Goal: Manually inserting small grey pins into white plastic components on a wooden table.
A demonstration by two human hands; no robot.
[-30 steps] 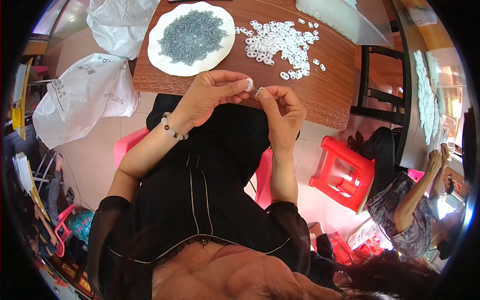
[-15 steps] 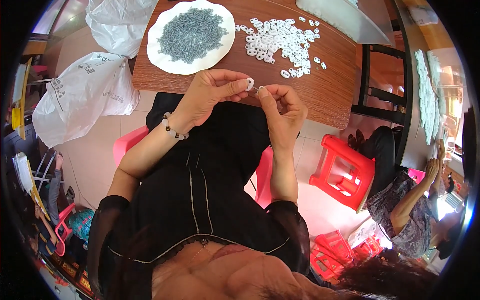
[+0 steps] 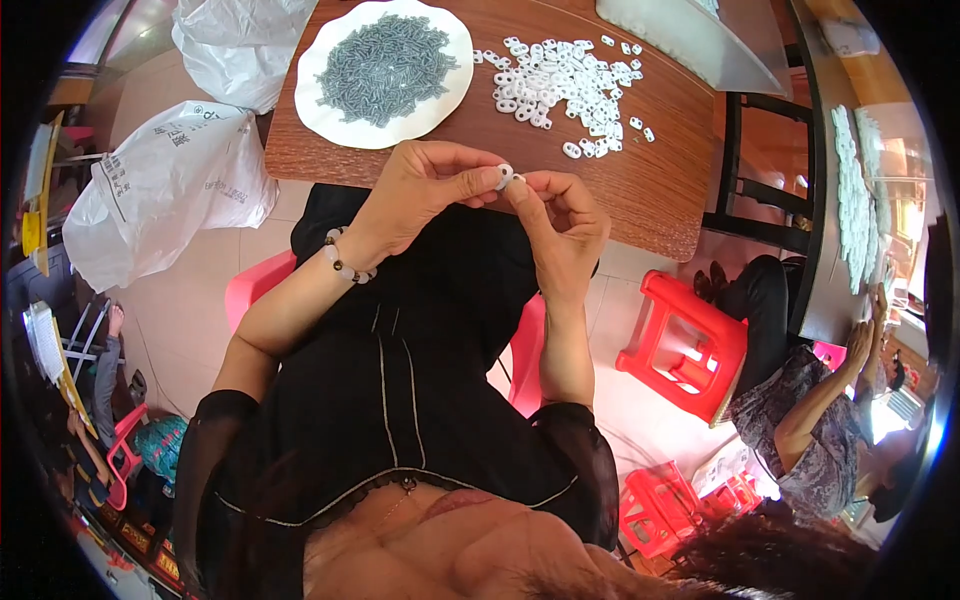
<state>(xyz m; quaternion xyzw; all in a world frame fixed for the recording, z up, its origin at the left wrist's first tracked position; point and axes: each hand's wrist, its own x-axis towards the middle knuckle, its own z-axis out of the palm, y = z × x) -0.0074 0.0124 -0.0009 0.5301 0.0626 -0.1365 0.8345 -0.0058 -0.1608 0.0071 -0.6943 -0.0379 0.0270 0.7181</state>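
Observation:
Over the near edge of the brown wooden table (image 3: 640, 190), my two hands meet at their fingertips. A small white plastic piece (image 3: 504, 176) with a dark hole is pinched between thumb and fingers of my left hand (image 3: 415, 200). Touching it, the thumb and forefinger of my right hand (image 3: 562, 228) are closed on something small and mostly hidden. Just beyond sits a white scalloped plate (image 3: 385, 138) heaped with small grey, spring-like cylinders (image 3: 388, 70). To its right lies a loose pile of similar white two-holed pieces (image 3: 550, 85).
White plastic sacks (image 3: 165, 190) stand on the floor to the left. At the far right of the table lies a translucent tray (image 3: 690, 45). Red stools (image 3: 690, 350) are at my right, where another person (image 3: 800, 430) works at a side table. More people sit far left.
My hands have come together: the small gap between them, where a thin grey bit showed, has closed. The white piece now touches my right fingertips.

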